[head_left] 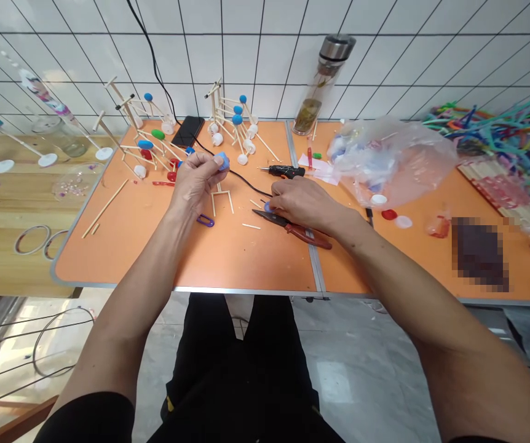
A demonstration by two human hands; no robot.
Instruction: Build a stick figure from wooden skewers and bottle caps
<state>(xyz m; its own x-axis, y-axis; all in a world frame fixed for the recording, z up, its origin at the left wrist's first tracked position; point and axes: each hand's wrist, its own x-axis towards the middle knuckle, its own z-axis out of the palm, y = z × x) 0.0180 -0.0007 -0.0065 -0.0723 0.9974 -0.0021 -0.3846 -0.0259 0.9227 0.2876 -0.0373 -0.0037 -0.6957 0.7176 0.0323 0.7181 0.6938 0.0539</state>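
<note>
My left hand (195,183) is raised over the orange table (191,258), pinching a blue bottle cap (222,161) between its fingertips. My right hand (302,204) lies low over the tabletop, its fingertips on a small blue cap (268,207). Just beneath that hand are red-handled pliers (292,229). A small frame of wooden sticks (221,200) stands between my hands, and a black-corded hot glue gun (283,171) lies beyond them. Several stick models with blue balls and white caps (232,120) stand at the back.
A black phone (187,131) lies behind the models, near a glass bottle (323,86) against the tiled wall. To the right are a plastic bag (391,163) and colourful pipe cleaners (486,132). A purple clip (205,220) lies near my left wrist.
</note>
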